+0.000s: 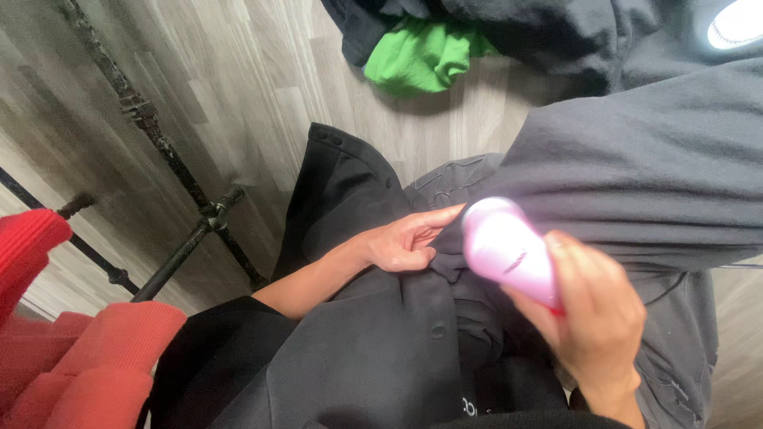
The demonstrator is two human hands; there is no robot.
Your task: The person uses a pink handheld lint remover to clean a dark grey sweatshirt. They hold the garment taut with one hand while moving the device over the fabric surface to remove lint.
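The pink fabric shaver (509,248), judged light, rigid and smooth, is enclosed at its lower body by the right hand (592,318). Beside that grip, soft grey sweatshirt fabric (636,175) is pinched by the left hand (405,242).

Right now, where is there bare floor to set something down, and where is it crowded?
Bare wood floor lies between the black metal rack and the green cloth. It is crowded lower right: the left hand grips the grey garment, the right hand holds a pink device against it.
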